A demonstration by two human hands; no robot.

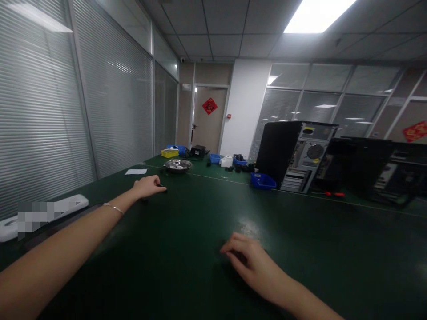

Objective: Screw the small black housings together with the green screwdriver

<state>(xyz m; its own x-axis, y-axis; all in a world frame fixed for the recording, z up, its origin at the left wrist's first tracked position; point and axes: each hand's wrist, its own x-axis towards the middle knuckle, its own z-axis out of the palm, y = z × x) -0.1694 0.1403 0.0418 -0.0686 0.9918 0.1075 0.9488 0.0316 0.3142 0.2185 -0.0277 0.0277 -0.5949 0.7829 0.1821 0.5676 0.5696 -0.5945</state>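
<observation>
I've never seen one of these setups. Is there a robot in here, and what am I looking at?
No robot here: these are a person's two bare hands, seen by one camera worn on their head, looking forward and down.

The left hand reaches out over a green table, with a small dark object at its fingertips; whether it is gripped is unclear. The right hand is nearer the camera, fingers curled, with nothing clearly visible in it.

Beyond the left hand are a shiny metal bowl, a white sheet and a yellow tray. Farther right, a blue bin sits beside a computer tower.
</observation>
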